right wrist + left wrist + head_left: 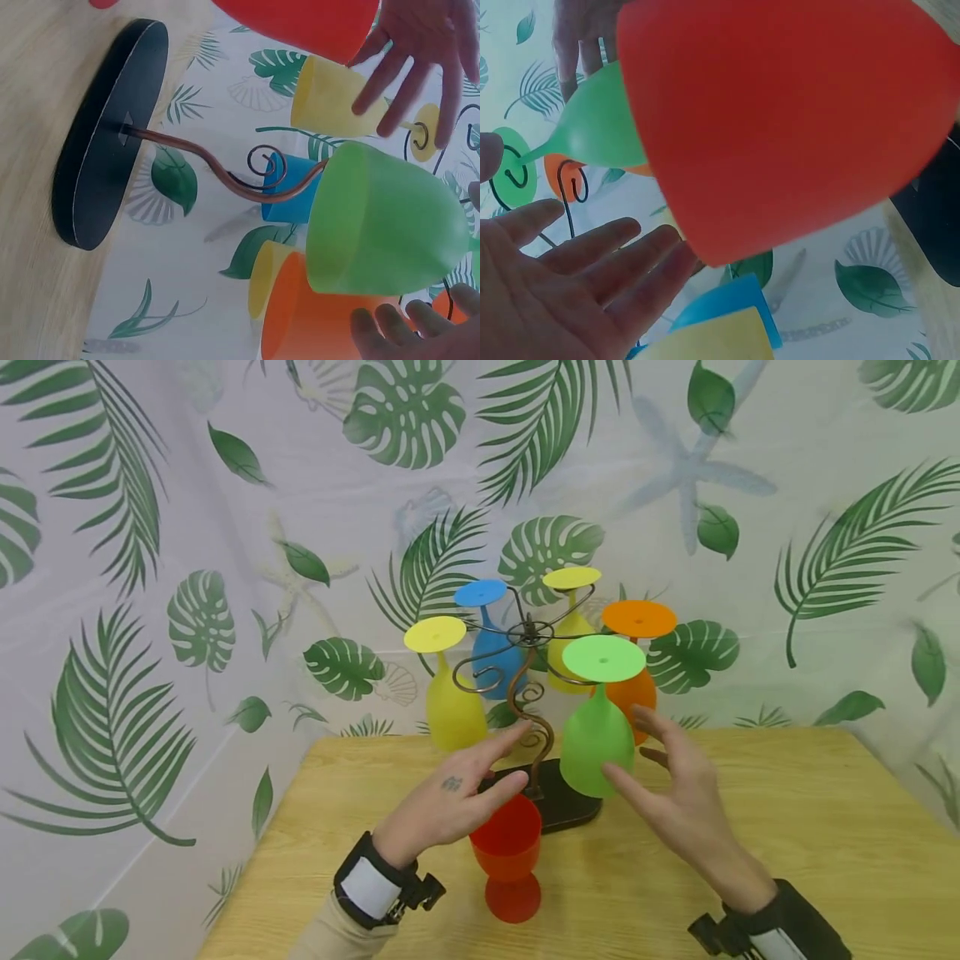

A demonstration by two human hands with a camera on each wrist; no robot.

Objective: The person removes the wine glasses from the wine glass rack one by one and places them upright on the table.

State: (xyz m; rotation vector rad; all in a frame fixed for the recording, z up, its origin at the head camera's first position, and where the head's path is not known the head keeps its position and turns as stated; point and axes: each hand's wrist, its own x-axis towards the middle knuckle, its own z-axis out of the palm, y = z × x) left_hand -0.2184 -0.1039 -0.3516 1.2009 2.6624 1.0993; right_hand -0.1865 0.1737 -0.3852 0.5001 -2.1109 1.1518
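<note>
red goblet (508, 852) | upright on table | green goblet (597, 737) | hanging inverted on rack, just behind

Red goblet (508, 852) upright on surface (750, 827), just in front of rack base (558, 802); blocks the low central approach. Green goblet (596, 735) hangs mouth-down over the base, between left hand (450, 797) and right hand (675, 793). Yellow goblet (453, 706) closes the left rear, orange goblet (633, 689) the right rear. Open surface lies right of the rack and along the near edge.
</note>
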